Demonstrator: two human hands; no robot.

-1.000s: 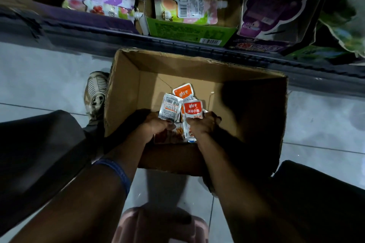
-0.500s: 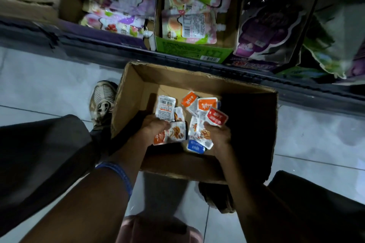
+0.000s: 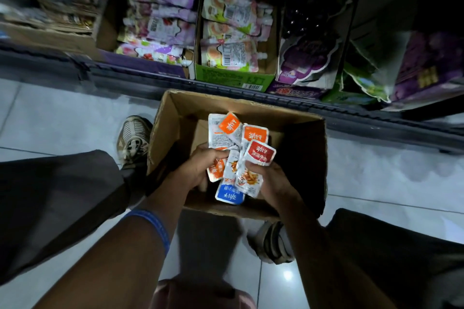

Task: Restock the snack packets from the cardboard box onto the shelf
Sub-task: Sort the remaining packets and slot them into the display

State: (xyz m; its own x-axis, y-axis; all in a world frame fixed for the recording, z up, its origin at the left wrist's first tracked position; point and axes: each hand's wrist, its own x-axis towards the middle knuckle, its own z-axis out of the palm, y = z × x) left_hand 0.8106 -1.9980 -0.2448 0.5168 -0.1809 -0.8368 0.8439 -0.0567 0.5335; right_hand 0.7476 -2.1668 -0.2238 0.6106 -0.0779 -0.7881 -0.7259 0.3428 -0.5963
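Both hands hold a fanned bunch of small snack packets [image 3: 238, 158] over the open cardboard box [image 3: 308, 148] on the floor. Packets are silver foil with orange, red and blue labels. Left hand [image 3: 200, 168] and right hand [image 3: 270, 180] both grip the bunch. Shelf [image 3: 150, 78] just beyond.

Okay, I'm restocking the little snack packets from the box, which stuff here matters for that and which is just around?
Job: snack packets, gripped by left hand and right hand; cardboard box; shelf.

Just around: green carton of pouches, purple grape packs, shoe, blue wristband.
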